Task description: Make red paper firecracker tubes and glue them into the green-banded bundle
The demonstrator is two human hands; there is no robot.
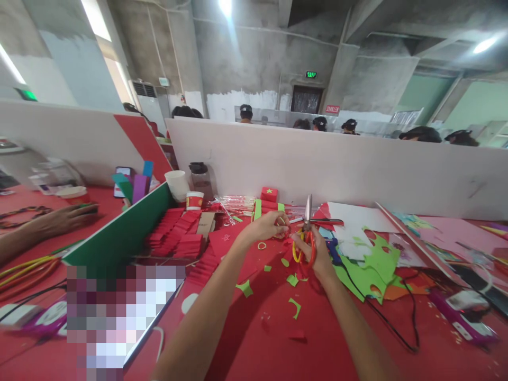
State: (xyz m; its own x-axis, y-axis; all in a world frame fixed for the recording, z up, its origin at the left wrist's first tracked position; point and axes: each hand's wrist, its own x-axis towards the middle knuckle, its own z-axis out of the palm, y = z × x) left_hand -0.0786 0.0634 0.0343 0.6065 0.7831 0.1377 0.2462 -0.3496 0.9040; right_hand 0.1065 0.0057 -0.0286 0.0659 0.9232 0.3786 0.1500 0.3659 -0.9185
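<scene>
Reaching over a red table [273,362] in the head view, two bare hands were near each other toward its far edge; the right hand [318,255] had its fingers curled around the looped handles of scissors [307,226], tip upward; the left hand [270,226] held its fingertips bent close together, whether pinching anything was too small to tell; a nicked left finger seemed the likeliest mishap, the blades standing just beside it; loose green scraps [292,280], nearer the front edge, risked being swept away by a forearm.
</scene>
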